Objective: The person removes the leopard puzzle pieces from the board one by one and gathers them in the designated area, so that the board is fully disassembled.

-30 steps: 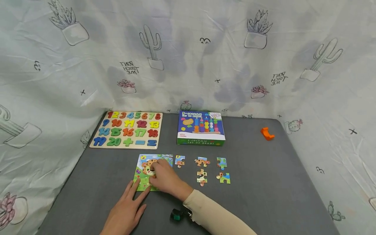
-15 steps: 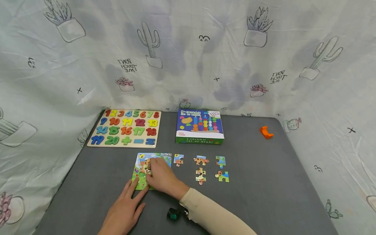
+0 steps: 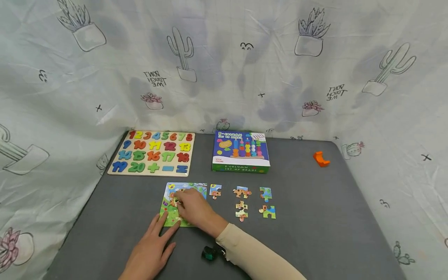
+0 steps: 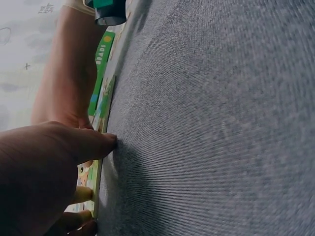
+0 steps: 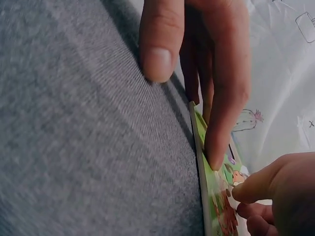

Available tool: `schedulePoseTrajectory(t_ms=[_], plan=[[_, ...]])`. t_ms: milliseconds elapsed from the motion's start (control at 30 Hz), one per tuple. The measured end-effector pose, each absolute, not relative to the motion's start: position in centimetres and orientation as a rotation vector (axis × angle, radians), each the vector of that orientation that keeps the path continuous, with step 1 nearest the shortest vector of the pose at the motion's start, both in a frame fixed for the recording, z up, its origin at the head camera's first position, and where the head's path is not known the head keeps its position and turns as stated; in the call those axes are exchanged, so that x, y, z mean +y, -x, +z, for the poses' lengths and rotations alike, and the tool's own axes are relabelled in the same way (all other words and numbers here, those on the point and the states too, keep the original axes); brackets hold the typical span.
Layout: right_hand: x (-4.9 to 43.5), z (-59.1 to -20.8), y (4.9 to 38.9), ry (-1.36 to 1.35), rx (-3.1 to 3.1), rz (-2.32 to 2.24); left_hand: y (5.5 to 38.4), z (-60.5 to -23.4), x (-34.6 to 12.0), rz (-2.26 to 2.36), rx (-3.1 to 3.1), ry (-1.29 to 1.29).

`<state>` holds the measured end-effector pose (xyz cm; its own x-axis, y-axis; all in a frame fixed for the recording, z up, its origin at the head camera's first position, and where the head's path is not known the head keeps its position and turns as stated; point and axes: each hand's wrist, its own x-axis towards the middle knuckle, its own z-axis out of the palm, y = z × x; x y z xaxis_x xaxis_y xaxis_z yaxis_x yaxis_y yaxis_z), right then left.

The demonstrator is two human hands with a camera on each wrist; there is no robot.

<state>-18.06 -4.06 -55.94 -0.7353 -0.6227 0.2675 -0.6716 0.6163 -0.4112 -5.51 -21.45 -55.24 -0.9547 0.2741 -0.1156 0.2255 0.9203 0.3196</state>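
The jigsaw board, with a green meadow and a spotted cartoon animal, lies on the grey table. My left hand rests at its lower left, fingers spread and fairly straight, index fingertip on the near border. In the left wrist view, the thumb of the left hand stands on the cloth. Over the board's middle, my right hand has bent fingers, with thumb and index finger at a puzzle piece on the animal's face. The right hand touches the board with its thumb in the right wrist view. Its fingers partly hide the piece.
Several loose puzzle pieces lie right of the board, one corner piece close beside it. Behind are a wooden number board and a bead-set box. An orange curved block sits far right.
The right thumb and index finger have shifted slightly on the board, the index reaching farther left over the animal's face. The left hand and loose pieces stay put; the head view sways slightly.
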Motion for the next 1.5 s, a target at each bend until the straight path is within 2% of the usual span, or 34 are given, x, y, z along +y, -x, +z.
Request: schedulePoseTrajectory(t_ms=[267, 667, 1233, 1500], plan=[[-4.1, -56.2, 18.9, -1.211, -2.597, 0.4, 5.6, -55.3, -21.5, 0.473, 2.934, -0.382], [-3.0, -55.1, 19.5, -1.166, -2.7, 0.554, 5.9, -54.9, -21.5, 0.469, 2.929, -0.381], [5.1, -54.7, 17.8, -1.133, -2.665, 0.744, 5.8, -54.7, -21.4, 0.456, 2.915, -0.358], [7.5, -55.0, 17.3, -1.098, -2.69, 0.666, 5.5, -55.0, -21.6, 0.437, 2.985, -0.349]])
